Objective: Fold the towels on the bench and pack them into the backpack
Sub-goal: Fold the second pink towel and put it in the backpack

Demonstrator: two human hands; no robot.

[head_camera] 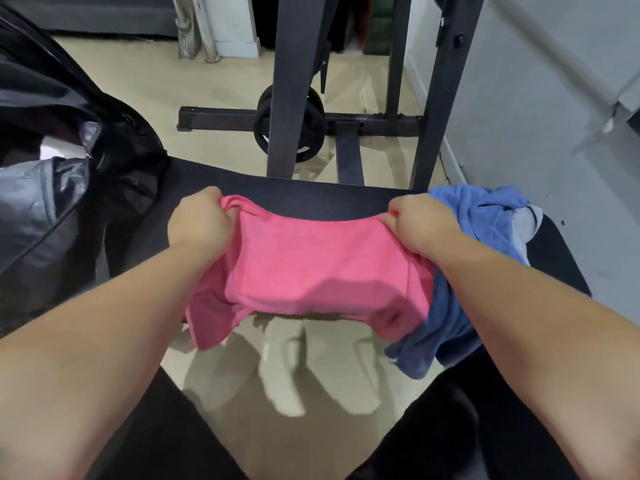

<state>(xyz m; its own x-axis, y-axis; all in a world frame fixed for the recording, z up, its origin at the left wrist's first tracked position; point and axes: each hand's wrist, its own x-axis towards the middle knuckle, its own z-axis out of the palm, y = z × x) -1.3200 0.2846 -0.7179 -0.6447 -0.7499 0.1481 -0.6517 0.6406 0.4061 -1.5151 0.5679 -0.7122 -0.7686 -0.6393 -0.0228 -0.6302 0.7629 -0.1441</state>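
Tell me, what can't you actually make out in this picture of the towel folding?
All in the head view:
- Backpack: cut off by the left edge; its inside is too dark to read.
- Blue towel: partly under the pink towel and the right hand.
- Fingertips of the left hand: buried in pink cloth.
- Bench: near edge covered by towels.

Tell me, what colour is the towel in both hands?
Pink, seen best in the head view.

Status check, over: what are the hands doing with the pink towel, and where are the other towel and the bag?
Left hand and right hand grip pink towel by its far corners, over bench. Blue towel bunched right, unfolded. Backpack open at left. Nothing blocking.
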